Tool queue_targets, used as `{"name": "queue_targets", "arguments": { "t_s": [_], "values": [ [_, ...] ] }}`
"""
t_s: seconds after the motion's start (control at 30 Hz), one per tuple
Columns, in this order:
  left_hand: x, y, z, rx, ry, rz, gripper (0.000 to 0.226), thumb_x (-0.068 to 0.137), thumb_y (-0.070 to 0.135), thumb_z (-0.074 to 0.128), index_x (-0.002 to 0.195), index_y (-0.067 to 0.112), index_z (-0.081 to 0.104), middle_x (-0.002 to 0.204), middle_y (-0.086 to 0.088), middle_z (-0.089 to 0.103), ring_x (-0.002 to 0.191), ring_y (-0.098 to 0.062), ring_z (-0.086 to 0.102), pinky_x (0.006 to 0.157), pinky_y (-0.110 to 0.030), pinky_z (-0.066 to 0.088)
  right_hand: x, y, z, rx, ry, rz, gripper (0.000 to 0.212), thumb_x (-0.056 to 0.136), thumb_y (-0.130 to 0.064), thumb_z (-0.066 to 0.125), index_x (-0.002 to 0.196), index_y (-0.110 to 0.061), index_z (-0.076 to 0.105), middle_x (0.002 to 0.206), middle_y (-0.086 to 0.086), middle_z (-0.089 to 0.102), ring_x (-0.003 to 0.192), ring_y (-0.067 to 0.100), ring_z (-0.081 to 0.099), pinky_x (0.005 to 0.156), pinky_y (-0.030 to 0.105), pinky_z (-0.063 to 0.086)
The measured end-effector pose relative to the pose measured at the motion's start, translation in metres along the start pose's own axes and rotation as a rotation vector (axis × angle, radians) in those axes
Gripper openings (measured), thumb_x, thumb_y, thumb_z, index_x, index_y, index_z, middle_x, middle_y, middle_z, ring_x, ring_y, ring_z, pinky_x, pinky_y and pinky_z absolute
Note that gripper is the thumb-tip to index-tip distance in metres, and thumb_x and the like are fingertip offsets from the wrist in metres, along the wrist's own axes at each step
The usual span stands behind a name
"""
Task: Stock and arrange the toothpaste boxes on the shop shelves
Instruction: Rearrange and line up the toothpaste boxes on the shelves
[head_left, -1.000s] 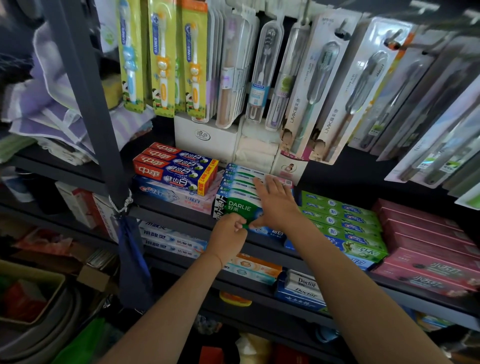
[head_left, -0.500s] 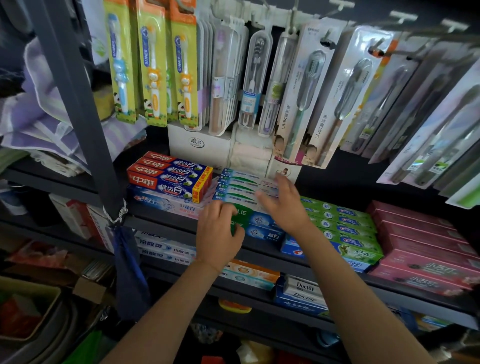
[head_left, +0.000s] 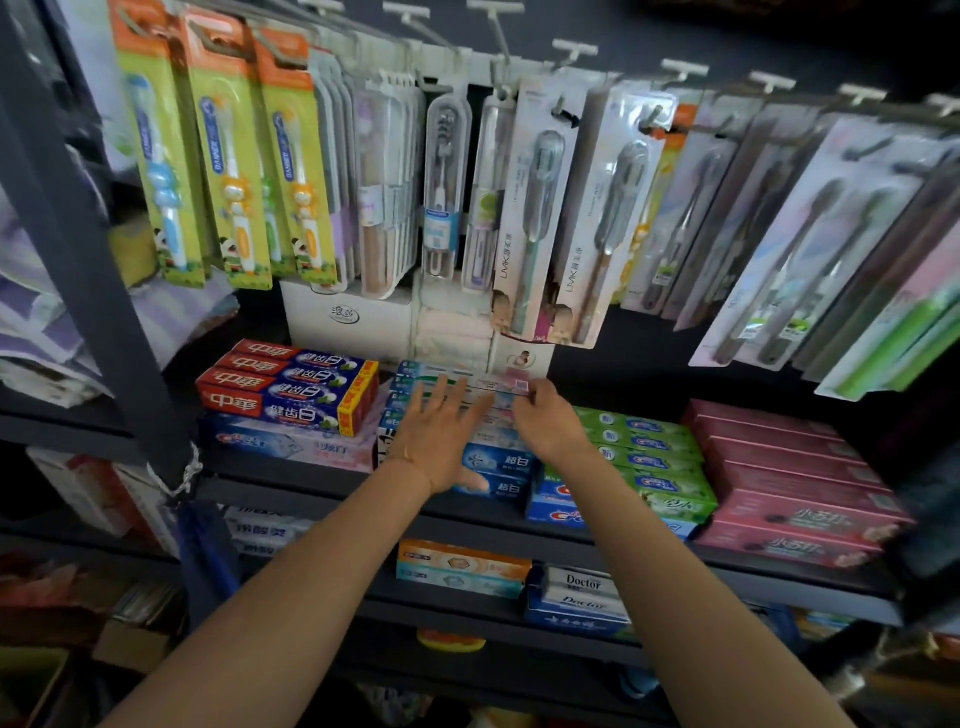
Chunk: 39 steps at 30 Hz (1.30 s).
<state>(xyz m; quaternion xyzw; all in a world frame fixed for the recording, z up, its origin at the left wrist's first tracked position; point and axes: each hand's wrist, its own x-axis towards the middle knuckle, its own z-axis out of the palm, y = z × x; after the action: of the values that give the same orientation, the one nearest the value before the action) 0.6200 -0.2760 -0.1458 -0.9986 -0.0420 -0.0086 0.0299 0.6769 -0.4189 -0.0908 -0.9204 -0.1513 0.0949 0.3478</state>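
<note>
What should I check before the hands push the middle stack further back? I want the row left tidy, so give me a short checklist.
1. Left hand flat on the green and white boxes: ok.
2. Right hand holds their right end: ok.
3. Stack square with the red boxes: cannot tell, hands cover it.
4. Green boxes to the right clear of the stack: cannot tell.
5. Room behind before the white carton: cannot tell.

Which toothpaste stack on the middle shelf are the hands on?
The green-and-white stack, between the red boxes and green boxes; left hand flat on it, right hand at its right end.
</note>
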Motion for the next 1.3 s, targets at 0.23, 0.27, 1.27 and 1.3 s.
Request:
{"name": "queue_targets", "arguments": {
  "t_s": [0.23, 0.27, 1.27, 1.3],
  "values": [
    [0.001, 0.001, 0.007, -0.021, 0.026, -0.017, 0.108, 0.08, 0.072, 0.057, 0.156, 0.033, -0.008, 0.166, -0.012, -0.003, 0.152, -0.034, -0.003, 0.122, -0.052, -0.001, -0.001, 0.007, 0.021, -0.205, -0.066, -0.036, 0.059, 0.096, -0.031, 0.045, 0.147, -0.005, 0.029, 0.14, 0.021, 0.046, 0.13, 0.036, 0.042, 0.113, 0.049, 0.031],
    [0.0, 0.0, 0.007, -0.021, 0.025, -0.017, 0.107, 0.081, 0.072, 0.057, 0.156, 0.033, -0.008, 0.166, -0.012, -0.003, 0.152, -0.033, -0.003, 0.122, -0.052, -0.002, -0.001, 0.007, 0.023, -0.22, -0.062, -0.039, 0.06, 0.096, -0.032, 0.045, 0.147, -0.004, 0.028, 0.14, 0.02, 0.045, 0.13, 0.036, 0.041, 0.113, 0.048, 0.03],
    [-0.001, -0.008, 0.008, -0.033, 0.021, 0.013, 0.106, 0.08, 0.075, 0.054, 0.156, 0.035, -0.009, 0.166, -0.008, -0.007, 0.153, -0.029, -0.006, 0.123, -0.048, -0.002, -0.017, 0.024, 0.009, -0.478, 0.29, -0.25, 0.028, 0.096, -0.025, 0.045, 0.114, -0.011, 0.06, 0.113, 0.009, 0.057, 0.105, 0.026, 0.052, 0.088, 0.038, 0.044],
    [-0.001, -0.007, 0.008, -0.027, 0.019, 0.011, 0.106, 0.08, 0.075, 0.053, 0.156, 0.035, -0.009, 0.166, -0.007, -0.007, 0.153, -0.029, -0.006, 0.123, -0.049, -0.002, -0.022, 0.024, 0.007, -0.427, 0.304, -0.244, 0.024, 0.096, -0.023, 0.045, 0.102, -0.009, 0.063, 0.102, 0.008, 0.059, 0.095, 0.026, 0.055, 0.075, 0.034, 0.045]
  ]
}}
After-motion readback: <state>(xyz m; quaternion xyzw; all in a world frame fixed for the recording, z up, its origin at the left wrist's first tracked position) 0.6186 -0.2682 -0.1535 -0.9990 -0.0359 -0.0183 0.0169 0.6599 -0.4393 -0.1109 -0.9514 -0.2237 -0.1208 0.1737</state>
